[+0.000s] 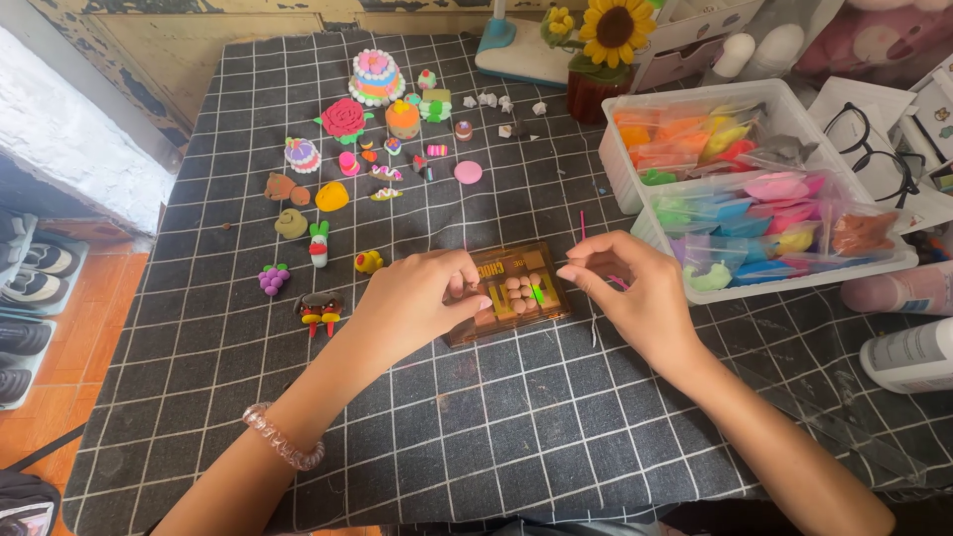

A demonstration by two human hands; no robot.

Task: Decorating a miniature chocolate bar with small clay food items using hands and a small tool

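A small brown flat box (pixel 511 294) lies on the dark checked tablecloth (pixel 496 427) in front of me. Several small tan clay balls (pixel 521 290) and a green clay strip (pixel 537 294) rest on its lid. My left hand (pixel 412 303) curls over the box's left edge, fingertips pinched at it. My right hand (pixel 630 288) hovers at the box's right side, thumb and forefinger pinched around a thin pink stick (pixel 583 226) that points upward.
Several small clay figures lie on the far left half of the cloth: a layered cake (pixel 376 77), a red rose (pixel 343 118), purple grapes (pixel 273 279). Two clear tubs of bagged coloured clay (pixel 754 199) stand at right, a sunflower pot (pixel 601 60) behind, white bottles (pixel 908 352) near the right edge.
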